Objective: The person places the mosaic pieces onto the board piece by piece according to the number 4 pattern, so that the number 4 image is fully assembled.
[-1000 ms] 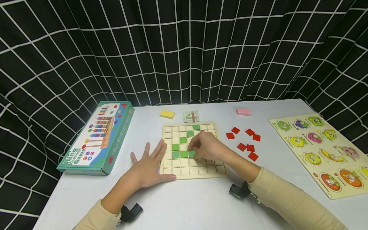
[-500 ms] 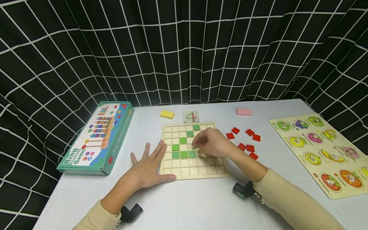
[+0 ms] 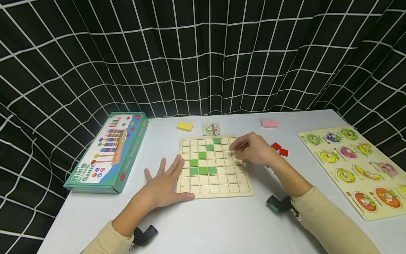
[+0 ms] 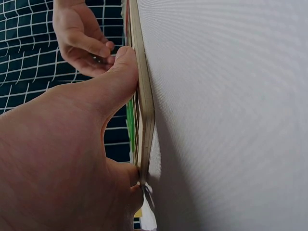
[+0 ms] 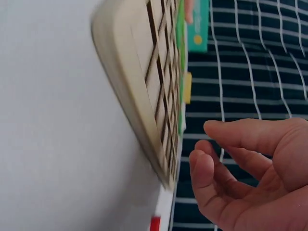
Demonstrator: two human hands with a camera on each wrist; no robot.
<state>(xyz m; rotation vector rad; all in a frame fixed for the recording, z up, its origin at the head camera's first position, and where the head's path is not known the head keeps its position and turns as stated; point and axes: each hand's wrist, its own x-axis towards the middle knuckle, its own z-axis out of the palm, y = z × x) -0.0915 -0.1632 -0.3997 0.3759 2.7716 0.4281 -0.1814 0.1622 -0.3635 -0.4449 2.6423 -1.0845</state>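
A wooden grid board [image 3: 222,188] lies flat on the white table, with several green square tiles [image 3: 203,170] set in its cells. Fingers spread, my left hand [image 3: 162,188] rests along the board's left side, its thumb at the front left corner. In the left wrist view that thumb [image 4: 122,72] lies against the board's edge. My right hand [image 3: 257,150] hovers over the board's right side, fingers loosely bent. Nothing shows between its fingertips [image 5: 202,168] in the right wrist view. Two red square tiles [image 3: 283,152] show beyond this hand; others are mostly hidden behind it.
Behind the board lie a small pattern card [image 3: 210,129], a yellow block [image 3: 185,126] and a pink block [image 3: 269,124]. A ring game box [image 3: 108,151] is at the left, a fruit puzzle board [image 3: 350,173] at the right. A black grid curtain [image 3: 203,60] surrounds the table's back.
My right hand has let go of a green tile in the board and moved right and away, toward the red tiles. My left hand has stayed in place.
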